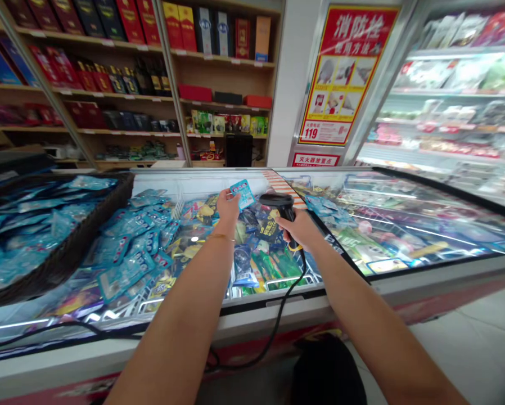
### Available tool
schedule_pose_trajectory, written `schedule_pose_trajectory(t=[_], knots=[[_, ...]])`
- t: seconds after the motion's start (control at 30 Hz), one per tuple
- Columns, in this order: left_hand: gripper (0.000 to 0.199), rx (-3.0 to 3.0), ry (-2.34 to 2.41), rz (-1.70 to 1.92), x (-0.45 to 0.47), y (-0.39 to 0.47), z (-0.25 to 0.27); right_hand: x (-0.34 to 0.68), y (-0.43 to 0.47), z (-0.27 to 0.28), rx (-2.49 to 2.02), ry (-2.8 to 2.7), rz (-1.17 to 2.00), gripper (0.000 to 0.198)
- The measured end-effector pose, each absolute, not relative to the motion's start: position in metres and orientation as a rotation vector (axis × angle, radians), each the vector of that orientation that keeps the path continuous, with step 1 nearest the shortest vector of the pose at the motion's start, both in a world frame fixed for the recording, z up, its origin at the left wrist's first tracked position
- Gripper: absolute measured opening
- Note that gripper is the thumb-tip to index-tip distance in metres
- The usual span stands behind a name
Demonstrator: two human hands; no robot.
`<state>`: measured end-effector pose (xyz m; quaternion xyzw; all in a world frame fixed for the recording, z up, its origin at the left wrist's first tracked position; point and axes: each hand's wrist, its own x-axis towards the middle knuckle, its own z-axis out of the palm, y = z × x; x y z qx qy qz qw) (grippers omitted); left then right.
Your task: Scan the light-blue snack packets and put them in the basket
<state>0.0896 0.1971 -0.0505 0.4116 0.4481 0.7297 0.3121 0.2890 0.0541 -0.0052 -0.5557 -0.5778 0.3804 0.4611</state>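
Note:
Between the fingers of my left hand (227,206) is a small blue packet (243,194), tilted up over the chest freezer's glass top. My right hand (297,226) wraps the handle of a black barcode scanner (276,200), whose head points left toward the packet without touching it. A black cable (281,315) runs down from the scanner's handle and over the freezer's front edge. Left of my left hand lies a loose pile of similar blue packets (136,247) on the glass. A smaller group of blue packets (323,208) sits to the right of the scanner.
A dark woven basket (104,225) full of blue packets stands at the left. The freezer's front rim (252,308) crosses below my forearms. Behind are wooden shelves (222,57) with boxes and bottles, a red poster (345,73) and a lit display cooler (450,90) at the right.

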Motion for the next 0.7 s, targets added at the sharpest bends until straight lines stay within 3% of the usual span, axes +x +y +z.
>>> schedule_pose_trajectory(t=[0.2, 0.7], knots=[[0.034, 1.015, 1.138, 1.889, 0.0891, 0.1960, -0.0495, 0.2887, 0.0508, -0.0034, -1.423, -1.494, 0.873, 0.016], [0.032, 1.029, 1.213, 1.867, 0.0922, 0.1906, -0.0442, 0.2886, 0.0518, -0.0048, -1.437, -1.508, 0.852, 0.017]])
